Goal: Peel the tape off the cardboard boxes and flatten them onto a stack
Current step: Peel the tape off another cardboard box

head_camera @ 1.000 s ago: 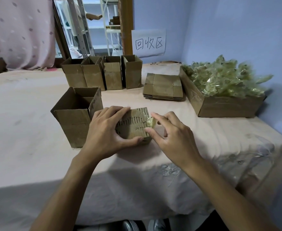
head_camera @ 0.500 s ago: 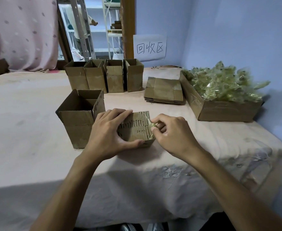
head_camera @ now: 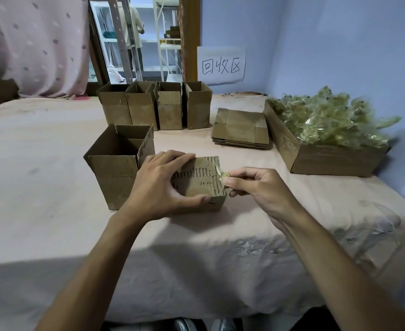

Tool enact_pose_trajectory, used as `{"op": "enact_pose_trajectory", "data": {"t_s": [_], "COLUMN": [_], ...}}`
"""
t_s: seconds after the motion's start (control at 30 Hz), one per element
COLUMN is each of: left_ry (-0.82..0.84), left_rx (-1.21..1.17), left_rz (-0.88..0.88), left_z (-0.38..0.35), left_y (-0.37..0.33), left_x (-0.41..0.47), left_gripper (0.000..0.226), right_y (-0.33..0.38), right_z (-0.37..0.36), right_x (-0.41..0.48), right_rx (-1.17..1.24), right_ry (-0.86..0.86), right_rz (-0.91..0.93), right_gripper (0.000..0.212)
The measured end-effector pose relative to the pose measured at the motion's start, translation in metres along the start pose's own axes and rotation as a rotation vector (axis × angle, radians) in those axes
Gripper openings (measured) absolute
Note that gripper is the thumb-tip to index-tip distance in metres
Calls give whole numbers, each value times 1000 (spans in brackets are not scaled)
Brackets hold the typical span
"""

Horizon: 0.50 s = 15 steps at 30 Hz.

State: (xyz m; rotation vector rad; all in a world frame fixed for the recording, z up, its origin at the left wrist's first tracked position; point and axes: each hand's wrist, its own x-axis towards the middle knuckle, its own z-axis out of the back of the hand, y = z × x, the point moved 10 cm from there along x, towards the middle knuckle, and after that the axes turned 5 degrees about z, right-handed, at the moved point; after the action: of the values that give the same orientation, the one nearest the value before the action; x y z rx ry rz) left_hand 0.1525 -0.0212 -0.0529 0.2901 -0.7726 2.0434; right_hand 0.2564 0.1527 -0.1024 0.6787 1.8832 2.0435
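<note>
A small cardboard box lies on the cloth-covered table, its top face scarred with torn paper. My left hand grips this box, fingers over its far edge and thumb on its near side. My right hand pinches a strip of clear tape that lifts off the box's right edge. Behind it, to the right, lies a stack of flattened boxes.
An open box stands just left of my left hand. Several open boxes line the back. A wide cardboard tray full of crumpled tape sits at the right by the blue wall. A paper sign hangs behind.
My right hand has closed on the tape at the box's right edge and pulled it a little to the right, lifting it off. My left hand keeps its hold.
</note>
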Motion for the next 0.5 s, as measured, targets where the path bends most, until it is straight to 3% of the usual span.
{"op": "enact_pose_trajectory", "data": {"t_s": [0.1, 0.2, 0.37, 0.5], "left_ry": [42, 114, 166, 191], "left_rx": [-26, -37, -44, -56], "left_rz": [37, 63, 22, 17], "left_z": [-2, -7, -12, -15], "left_y": [5, 11, 10, 10], "left_x": [5, 13, 16, 18], "left_gripper": [105, 107, 106, 106], "right_y": [-5, 1, 15, 47], "right_z": [-5, -5, 0, -2], "right_x": [0, -4, -11, -26], "right_rx": [68, 13, -251, -468], "right_ry": [33, -26, 3, 33], "right_rz": [-18, 80, 255, 529], "right_gripper": [11, 18, 54, 35]}}
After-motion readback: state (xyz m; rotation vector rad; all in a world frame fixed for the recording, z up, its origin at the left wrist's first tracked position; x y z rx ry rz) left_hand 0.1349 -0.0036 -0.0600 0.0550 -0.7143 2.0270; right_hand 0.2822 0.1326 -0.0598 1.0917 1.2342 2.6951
